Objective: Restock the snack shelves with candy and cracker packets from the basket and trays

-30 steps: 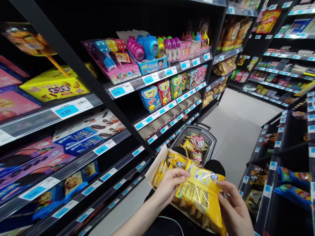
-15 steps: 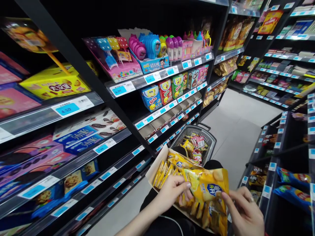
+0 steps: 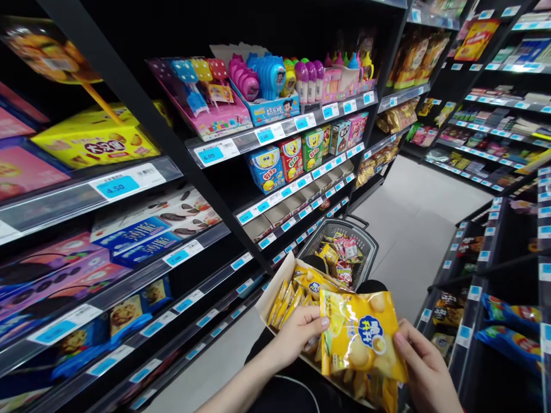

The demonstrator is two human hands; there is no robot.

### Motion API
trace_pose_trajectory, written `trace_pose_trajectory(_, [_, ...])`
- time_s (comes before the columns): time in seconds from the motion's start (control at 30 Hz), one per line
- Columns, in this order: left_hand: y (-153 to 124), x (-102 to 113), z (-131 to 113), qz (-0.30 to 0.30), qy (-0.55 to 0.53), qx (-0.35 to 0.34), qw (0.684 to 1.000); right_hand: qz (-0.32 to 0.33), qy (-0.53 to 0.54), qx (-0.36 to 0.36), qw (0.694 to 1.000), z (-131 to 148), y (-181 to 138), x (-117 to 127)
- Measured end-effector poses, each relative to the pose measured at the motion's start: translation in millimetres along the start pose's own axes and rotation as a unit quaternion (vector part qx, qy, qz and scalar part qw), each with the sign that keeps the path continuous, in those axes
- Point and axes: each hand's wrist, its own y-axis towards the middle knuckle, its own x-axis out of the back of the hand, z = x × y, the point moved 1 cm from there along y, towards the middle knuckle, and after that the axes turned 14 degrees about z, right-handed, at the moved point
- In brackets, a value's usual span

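Note:
A yellow snack bag [image 3: 355, 338] with a blue badge and pictures of round biscuits is stretched between my two hands, its printed front towards me. My left hand [image 3: 293, 332] pinches its left edge, thumb on the front. On the opposite edge, the thumb and fingers of my right hand [image 3: 424, 358] are closed around the wrapper. Beneath them an open carton [image 3: 275, 284] rests at my lap, holding several more yellow bags [image 3: 286, 301]. The held bag hides part of the carton and its contents.
A grey shopping basket [image 3: 368, 246] with assorted snack packets [image 3: 340, 252] stands on the floor just beyond the carton. Shelves of boxed sweets [image 3: 267, 169] run along the left. Lower racks with packets [image 3: 508, 338] are close on the right. Pale floor [image 3: 413, 212] stretches ahead.
The snack bag has turned so that more of its front faces me, and it hangs lower at the right. My right hand has shifted slightly; the left keeps its pinch.

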Motion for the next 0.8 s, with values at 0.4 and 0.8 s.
trace_pose_trajectory(0.4, [0.2,-1.0,19.7,0.077,0.601,0.138,0.784,-0.079,-0.315,0.039,0.945,24.4,79.6,36.9])
trace_pose_trajectory(0.8, [23.9,-21.2,53.2,0.053,0.644,0.083,0.759,0.029,-0.304,-0.009,0.952,-4.3,143.6,51.8])
